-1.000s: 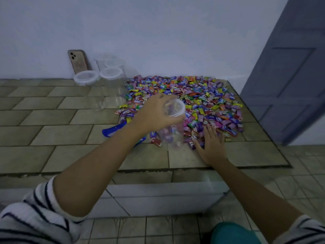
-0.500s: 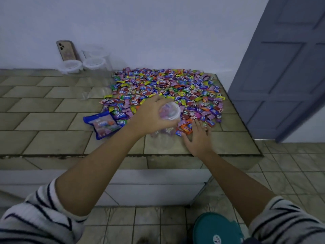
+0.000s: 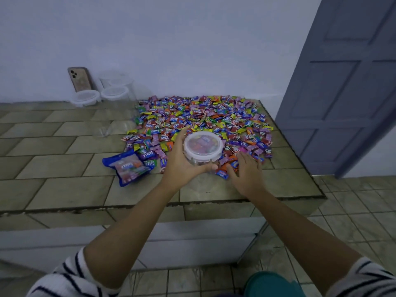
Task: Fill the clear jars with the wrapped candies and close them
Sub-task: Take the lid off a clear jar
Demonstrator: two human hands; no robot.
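Note:
A clear jar [image 3: 202, 147] with a whitish rim stands at the near edge of a wide pile of wrapped candies [image 3: 205, 118] on the tiled counter. Some candies show inside it; whether a lid covers it I cannot tell. My left hand [image 3: 184, 163] wraps around the jar's left side, thumb in front. Just right of the jar, my right hand [image 3: 246, 170] lies palm down with fingers spread over candies at the pile's near edge; whether it holds any I cannot tell. More clear jars [image 3: 114, 93] stand at the back by the wall.
A blue candy bag [image 3: 128, 167] lies left of the jar. A phone [image 3: 80, 79] leans on the wall beside the jars. Another clear container [image 3: 111, 127] sits left of the pile. The counter's front edge [image 3: 162, 205] drops to a tiled floor; a grey door [image 3: 347, 86] stands at right.
The view has shifted, and both hands with the jar sit nearer the counter's front edge. My right hand has pulled back from the pile to its near edge. The jar now stands more upright.

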